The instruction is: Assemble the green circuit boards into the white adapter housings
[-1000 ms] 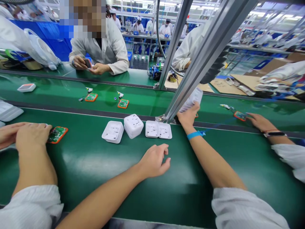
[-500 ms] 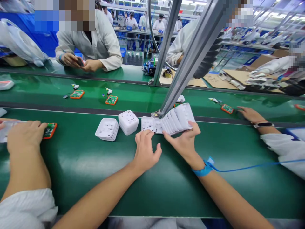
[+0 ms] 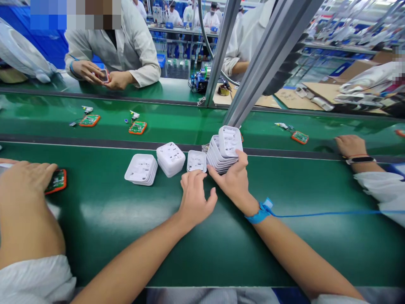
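Note:
My right hand (image 3: 233, 182), with a blue wrist strap, holds a fanned stack of white plastic covers (image 3: 224, 147) tilted on the green belt (image 3: 126, 219). A single white cover (image 3: 196, 161) lies flat just left of that stack, and the fingertips of my left hand (image 3: 194, 195) rest at its near edge. Two more white stacks stand further left: a thick pile (image 3: 171, 158) and a low, slanted pile (image 3: 141, 169).
A co-worker's hand (image 3: 25, 181) at the left covers an orange-rimmed circuit board (image 3: 57, 180). Another person's hand with a watch (image 3: 351, 146) rests at the right. Circuit boards (image 3: 137, 127) lie on the far belt. A slanted metal post (image 3: 253, 80) rises behind the stack.
My right hand brought the white stack from behind the post down onto the belt. My left hand slid forward to the flat cover. The boards on the far belt drifted left.

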`<state>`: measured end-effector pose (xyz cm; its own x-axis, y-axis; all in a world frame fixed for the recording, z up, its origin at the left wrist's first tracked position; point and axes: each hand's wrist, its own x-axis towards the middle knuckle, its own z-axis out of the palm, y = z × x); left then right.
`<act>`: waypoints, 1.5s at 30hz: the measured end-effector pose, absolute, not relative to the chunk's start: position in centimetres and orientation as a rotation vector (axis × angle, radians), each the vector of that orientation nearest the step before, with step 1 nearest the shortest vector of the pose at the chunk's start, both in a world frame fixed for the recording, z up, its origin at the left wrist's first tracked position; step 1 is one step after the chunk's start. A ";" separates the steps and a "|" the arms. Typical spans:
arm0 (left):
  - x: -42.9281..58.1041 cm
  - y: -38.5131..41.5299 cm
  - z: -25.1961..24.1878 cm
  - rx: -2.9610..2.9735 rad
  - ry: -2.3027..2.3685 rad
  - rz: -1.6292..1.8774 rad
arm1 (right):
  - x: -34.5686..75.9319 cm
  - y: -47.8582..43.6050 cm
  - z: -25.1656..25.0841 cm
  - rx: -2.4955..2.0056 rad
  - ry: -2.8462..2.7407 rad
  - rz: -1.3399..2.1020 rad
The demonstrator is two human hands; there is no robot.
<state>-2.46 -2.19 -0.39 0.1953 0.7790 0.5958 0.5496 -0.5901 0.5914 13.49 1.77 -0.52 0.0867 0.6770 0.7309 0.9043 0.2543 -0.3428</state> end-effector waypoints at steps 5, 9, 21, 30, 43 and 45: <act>-2.5 -2.3 -0.3 2.233 1.272 1.339 | 13.8 2.2 -0.2 -1.261 -1.648 -0.430; -2.6 -2.1 -0.2 2.241 1.273 1.355 | 14.0 2.4 -0.8 -1.182 -1.628 -0.405; -2.9 -3.0 0.0 2.922 0.724 0.453 | 13.4 1.4 -3.0 -1.425 -1.513 -0.122; -3.0 -3.0 0.1 2.946 0.728 0.489 | 13.3 1.6 -2.7 -1.404 -1.468 -0.069; -4.5 -2.4 3.3 2.764 0.639 1.039 | 15.3 1.5 -3.9 -1.362 -1.567 -0.197; -6.5 -0.4 6.2 2.588 0.833 1.561 | 15.7 1.5 -4.2 -1.350 -1.583 -0.184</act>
<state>-6.51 -0.42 6.18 0.3629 0.4420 0.8204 0.4351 -0.8589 0.2702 15.68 1.51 -4.22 0.1300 0.6560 0.7435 0.8090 0.3634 -0.4620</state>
